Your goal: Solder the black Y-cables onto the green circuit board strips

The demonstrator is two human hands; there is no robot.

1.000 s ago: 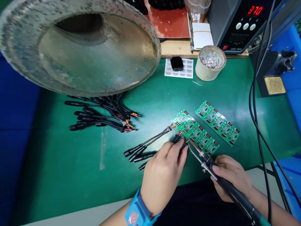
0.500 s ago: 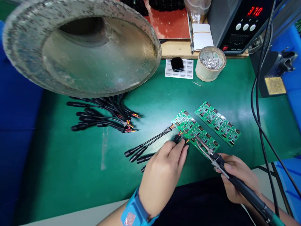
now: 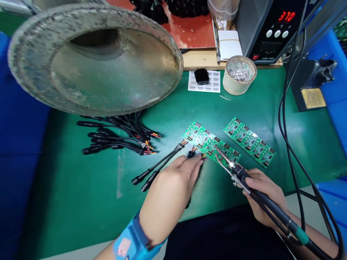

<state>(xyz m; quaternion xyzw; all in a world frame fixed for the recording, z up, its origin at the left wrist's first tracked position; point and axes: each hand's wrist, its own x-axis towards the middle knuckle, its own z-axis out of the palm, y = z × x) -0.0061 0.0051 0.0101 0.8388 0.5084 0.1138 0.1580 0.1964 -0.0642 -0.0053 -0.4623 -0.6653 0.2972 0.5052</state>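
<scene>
My left hand (image 3: 173, 184), with a blue wrist strap, pinches a black cable with coloured wire ends (image 3: 193, 155) against the near edge of a green circuit board panel (image 3: 208, 142). A second black cable (image 3: 159, 164) lies joined to the same panel at its left end. My right hand (image 3: 264, 196) grips a soldering iron (image 3: 244, 180) like a pen, and its tip rests over the panel just right of the wire ends. Another green circuit board panel (image 3: 249, 141) lies to the right, untouched.
A bundle of black cables (image 3: 119, 135) lies on the green mat (image 3: 81, 191) at left. A large round metal hood (image 3: 94, 57) hangs over the back left. Behind stand a solder-scrap cup (image 3: 240, 74), a label sheet with a black watch-like thing (image 3: 202, 76), and a soldering station (image 3: 273, 27) reading 370.
The near panel with its cables has slid left and slightly away. My left hand followed it with the cable, and the soldering iron tip shifted left along the board.
</scene>
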